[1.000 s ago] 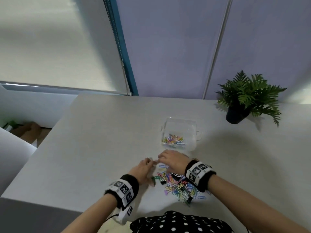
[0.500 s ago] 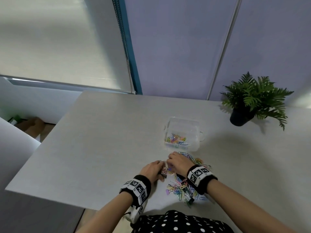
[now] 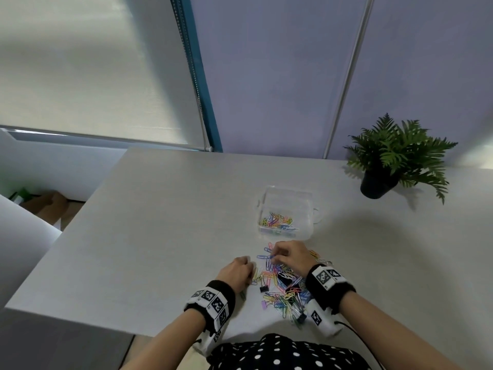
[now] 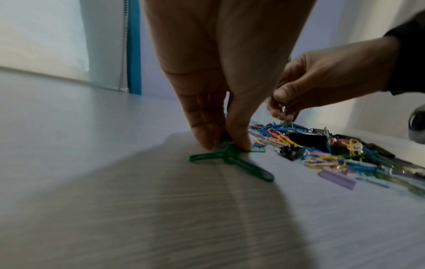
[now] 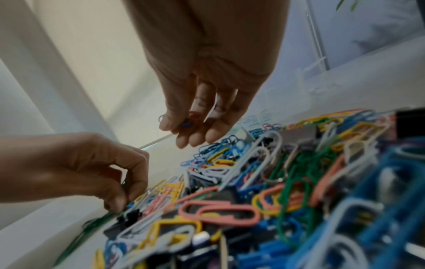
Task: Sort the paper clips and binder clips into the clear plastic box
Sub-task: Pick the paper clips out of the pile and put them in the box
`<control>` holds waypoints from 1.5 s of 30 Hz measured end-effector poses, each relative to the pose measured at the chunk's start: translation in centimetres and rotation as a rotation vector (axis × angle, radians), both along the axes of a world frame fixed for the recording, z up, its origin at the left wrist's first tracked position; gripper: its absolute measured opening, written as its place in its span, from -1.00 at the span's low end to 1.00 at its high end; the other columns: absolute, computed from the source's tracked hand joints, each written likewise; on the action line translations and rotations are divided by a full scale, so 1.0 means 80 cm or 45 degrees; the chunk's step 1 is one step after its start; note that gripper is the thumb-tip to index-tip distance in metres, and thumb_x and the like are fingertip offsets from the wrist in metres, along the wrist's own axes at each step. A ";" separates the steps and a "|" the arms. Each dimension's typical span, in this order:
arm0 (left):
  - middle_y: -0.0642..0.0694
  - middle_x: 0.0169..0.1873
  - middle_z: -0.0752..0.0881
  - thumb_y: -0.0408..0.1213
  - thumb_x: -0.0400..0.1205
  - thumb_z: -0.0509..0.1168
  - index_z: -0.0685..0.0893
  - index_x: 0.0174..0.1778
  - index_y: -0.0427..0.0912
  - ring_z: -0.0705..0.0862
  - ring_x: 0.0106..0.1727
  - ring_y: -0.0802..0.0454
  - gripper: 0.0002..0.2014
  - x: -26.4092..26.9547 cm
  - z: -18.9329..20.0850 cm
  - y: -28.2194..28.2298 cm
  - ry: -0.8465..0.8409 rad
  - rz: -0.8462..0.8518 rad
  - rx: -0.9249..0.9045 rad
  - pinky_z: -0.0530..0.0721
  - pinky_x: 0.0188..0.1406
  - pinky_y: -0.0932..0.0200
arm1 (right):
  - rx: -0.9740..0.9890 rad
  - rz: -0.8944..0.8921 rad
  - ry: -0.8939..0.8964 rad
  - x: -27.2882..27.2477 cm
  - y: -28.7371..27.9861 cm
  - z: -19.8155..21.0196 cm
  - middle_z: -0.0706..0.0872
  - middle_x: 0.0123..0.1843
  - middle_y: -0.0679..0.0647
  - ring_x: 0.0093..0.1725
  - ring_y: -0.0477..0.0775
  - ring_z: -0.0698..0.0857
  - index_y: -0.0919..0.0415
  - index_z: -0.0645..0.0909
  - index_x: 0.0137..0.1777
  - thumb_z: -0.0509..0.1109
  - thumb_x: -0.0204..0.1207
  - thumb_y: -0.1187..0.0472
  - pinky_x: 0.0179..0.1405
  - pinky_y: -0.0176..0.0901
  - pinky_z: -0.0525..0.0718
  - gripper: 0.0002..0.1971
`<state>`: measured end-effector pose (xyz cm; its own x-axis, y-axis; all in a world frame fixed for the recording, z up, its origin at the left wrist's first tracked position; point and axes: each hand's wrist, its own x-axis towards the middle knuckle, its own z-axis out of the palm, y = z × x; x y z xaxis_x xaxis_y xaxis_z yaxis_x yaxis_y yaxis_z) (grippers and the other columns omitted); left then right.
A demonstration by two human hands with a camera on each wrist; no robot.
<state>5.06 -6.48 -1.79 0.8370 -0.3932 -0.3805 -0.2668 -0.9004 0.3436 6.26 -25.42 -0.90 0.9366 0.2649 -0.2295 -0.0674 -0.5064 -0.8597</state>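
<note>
Clips: loose pile of paper clips (image 3: 284,292) and binder clips (image 3: 264,287) on the near part of the table (image 3: 149,236), between the two wrists.
Green clips: crossed pair (image 4: 232,160) at the left edge of the pile, flat on the table.
Left hand: left hand (image 3: 236,271), fingers curled down; thumb and forefinger pinch the green clips where they cross. Grip narrow.
Right hand: right hand (image 3: 290,259) at the far edge of the pile; fingertips (image 5: 174,122) pinch a few small clips, one blue. Grip narrow; exact count cannot be told.
Box: clear plastic box (image 3: 306,209), open, just beyond the pile on the far side, slightly right. One batch of coloured paper clips lies in its near part.
Key relation: box lies straight ahead of the right hand, which is the nearer hand; judged next move is a short forward carry and release over the near wall. Pile runs near-to-far toward the box.
Plant: potted plant (image 3: 394,156), far right, well apart.
Change: half a second earlier both hands met at the left of the pile; now the right hand is closer to the box and the left sits apart.
</note>
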 end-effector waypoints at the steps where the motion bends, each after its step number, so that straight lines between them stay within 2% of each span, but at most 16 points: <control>1: -0.17 0.04 0.58 -0.32 0.68 0.07 0.56 0.13 -0.35 0.55 0.22 -0.17 -0.76 -0.002 -0.002 -0.001 -0.031 -0.028 0.021 0.53 0.24 -0.01 | 0.020 -0.016 0.017 -0.001 -0.001 0.000 0.74 -0.36 0.07 -0.30 0.07 0.75 0.17 0.66 -0.28 0.46 0.38 0.42 -0.17 -0.17 0.73 -0.86; 5: -0.31 0.16 0.57 -0.38 0.68 0.04 0.48 0.17 -0.35 0.60 0.15 -0.21 -0.79 -0.003 -0.004 0.000 0.002 -0.036 -0.015 0.53 0.16 0.04 | 0.147 -0.088 0.107 0.001 -0.006 0.004 0.72 -0.43 0.13 -0.46 0.01 0.67 0.26 0.64 -0.27 0.42 0.41 0.45 -0.42 -0.25 0.65 -0.89; 7: -0.27 0.02 0.66 -0.48 0.60 0.11 0.52 -0.05 -0.22 0.66 0.03 -0.17 -0.87 0.004 -0.002 0.001 0.073 0.039 -0.090 0.53 -0.01 0.18 | 0.223 -0.136 0.150 0.003 -0.011 0.009 0.73 -0.42 0.18 -0.48 0.01 0.66 0.24 0.64 -0.29 0.42 0.42 0.43 -0.48 -0.29 0.63 -0.89; 10: -0.05 -0.29 0.63 -0.55 0.57 0.16 0.41 -0.36 0.07 0.63 -0.31 0.10 -0.63 0.018 0.009 0.003 0.166 0.243 -0.287 0.50 -0.30 0.36 | 0.344 -0.237 0.211 0.007 -0.020 0.019 0.70 -0.40 0.18 -0.46 0.00 0.62 0.29 0.63 -0.25 0.39 0.45 0.43 -0.51 -0.36 0.59 -0.92; 11: 0.00 -0.36 0.60 -0.57 0.59 0.14 0.48 -0.33 0.07 0.60 -0.44 0.23 -0.62 0.024 0.017 0.002 0.201 0.316 -0.395 0.53 -0.39 0.40 | 0.383 -0.282 0.228 0.010 -0.025 0.023 0.69 -0.39 0.18 -0.45 0.00 0.62 0.30 0.62 -0.23 0.37 0.46 0.45 -0.52 -0.37 0.59 -0.91; 13: 0.05 -0.39 0.60 -0.61 0.62 0.09 0.66 -0.14 -0.22 0.57 -0.58 0.37 -0.71 0.042 0.031 -0.005 0.277 0.440 -0.584 0.56 -0.49 0.52 | 0.428 -0.361 0.238 0.018 -0.037 0.028 0.69 -0.37 0.19 -0.46 -0.02 0.62 0.34 0.62 -0.20 0.35 0.48 0.46 -0.52 -0.38 0.61 -0.92; 15: 0.05 -0.41 0.62 -0.58 0.64 0.10 0.67 -0.07 -0.38 0.58 -0.60 0.40 -0.77 0.070 0.044 -0.017 0.307 0.505 -0.748 0.63 -0.42 0.48 | 0.440 -0.437 0.231 0.030 -0.046 0.033 0.69 -0.34 0.20 -0.45 -0.02 0.62 0.37 0.61 -0.17 0.34 0.48 0.47 -0.47 -0.36 0.64 -0.95; 19: 0.09 -0.57 0.64 -0.59 0.62 0.16 0.64 -0.34 -0.19 0.59 -0.67 0.36 -0.69 0.128 0.055 -0.051 0.251 0.625 -0.842 0.66 -0.43 0.42 | 0.450 -0.602 0.188 0.065 -0.052 0.036 0.63 -0.33 0.21 -0.52 -0.07 0.66 0.35 0.56 -0.25 0.28 0.47 0.59 -0.49 -0.43 0.68 -0.82; 21: -0.02 -0.48 0.70 -0.60 0.60 0.19 0.70 -0.16 -0.38 0.64 -0.56 0.26 -0.82 0.145 0.059 -0.066 0.239 0.613 -0.815 0.68 -0.33 0.38 | 0.455 -0.637 0.188 0.080 -0.051 0.036 0.63 -0.28 0.23 -0.45 -0.02 0.67 0.49 0.57 -0.11 0.26 0.46 0.62 -0.47 -0.45 0.69 -0.88; 23: -0.27 -0.13 0.76 -0.58 0.58 0.22 0.69 0.06 -0.45 0.67 -0.30 0.07 -0.80 0.154 0.061 -0.073 0.269 0.540 -0.739 0.69 -0.01 0.18 | 0.423 -0.619 0.194 0.091 -0.053 0.034 0.62 -0.16 0.32 -0.32 0.07 0.64 0.56 0.56 0.06 0.25 0.45 0.63 -0.39 -0.42 0.70 -0.80; 26: -0.28 0.22 0.67 -0.61 0.58 0.15 0.66 0.18 -0.34 0.68 0.08 -0.15 -0.68 0.149 0.068 -0.070 0.254 0.440 -0.619 0.67 0.20 -0.01 | 0.108 -0.480 0.173 0.095 -0.058 0.031 0.65 -0.04 0.31 -0.09 0.16 0.66 0.36 0.62 0.02 0.26 0.46 0.53 -0.08 -0.17 0.68 -0.79; 29: -0.20 0.26 0.63 -0.62 0.60 0.06 0.63 0.22 -0.25 0.63 0.10 -0.07 -0.61 0.132 0.076 -0.050 0.180 0.419 -0.622 0.70 0.00 0.04 | -0.318 -0.370 -0.025 0.085 -0.058 0.031 0.74 0.10 0.23 0.10 0.17 0.66 0.27 0.68 0.06 0.23 0.51 0.42 0.22 -0.06 0.58 -0.76; 32: -0.18 0.19 0.66 -0.60 0.62 0.08 0.60 0.24 -0.19 0.61 0.04 0.03 -0.62 0.106 0.074 -0.014 0.274 0.349 -0.612 0.66 -0.22 0.30 | -0.321 -0.252 -0.266 0.059 -0.041 0.039 0.74 0.08 0.21 0.11 0.16 0.67 0.29 0.66 0.02 0.20 0.51 0.45 0.26 0.01 0.58 -0.77; 36: -0.18 0.16 0.61 -0.49 0.62 0.17 0.50 0.37 -0.08 0.63 0.01 0.00 -0.59 0.060 0.061 0.033 0.279 0.273 -0.370 0.67 -0.30 0.33 | -0.480 0.243 -0.347 0.027 -0.016 0.035 0.65 0.17 0.14 0.20 0.07 0.55 0.24 0.58 0.11 0.22 0.50 0.39 0.33 0.03 0.49 -0.77; 41: -0.18 0.38 0.33 -0.33 0.36 0.50 0.02 0.59 0.10 0.54 0.26 -0.19 -0.01 -0.006 0.027 0.059 0.179 -0.045 0.127 0.64 0.19 -0.07 | -0.786 0.689 -0.337 0.007 0.008 0.022 0.46 0.41 0.09 0.41 0.08 0.37 0.15 0.37 0.41 0.38 0.48 0.23 0.44 -0.03 0.35 -0.51; 45: -0.21 0.44 0.20 -0.34 0.28 0.56 -0.14 0.60 0.11 0.43 0.35 -0.18 0.17 -0.014 0.014 0.050 0.130 -0.039 0.101 0.59 0.29 -0.11 | -0.971 0.764 -0.336 0.007 0.027 0.018 0.34 0.48 0.13 0.46 0.13 0.30 0.18 0.18 0.52 0.48 0.39 0.14 0.47 -0.01 0.26 -0.25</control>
